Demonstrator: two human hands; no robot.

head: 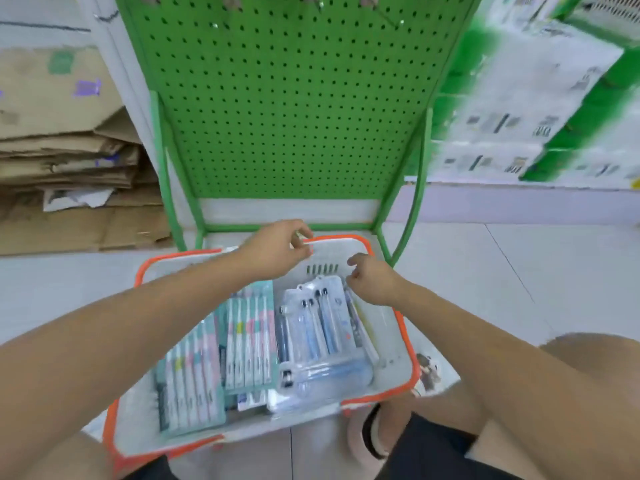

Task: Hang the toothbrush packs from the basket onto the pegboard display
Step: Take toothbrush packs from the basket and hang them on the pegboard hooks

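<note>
Toothbrush packs lie flat in basket (405, 344): teal-carded packs (221, 355) at left, clear blister packs (311, 337) at right, overlapping. Basket white with orange rim, on tiled floor (519, 289) just in front of green pegboard display (291, 105). Left hand (277, 249) over basket's far rim, fingers curled; whether it grasps anything, cannot tell. Right hand (372, 282) above top edge of blister packs, fingers loosely curled, grip unclear. Flattened cardboard boxes (69, 161) stacked left of display.
</note>
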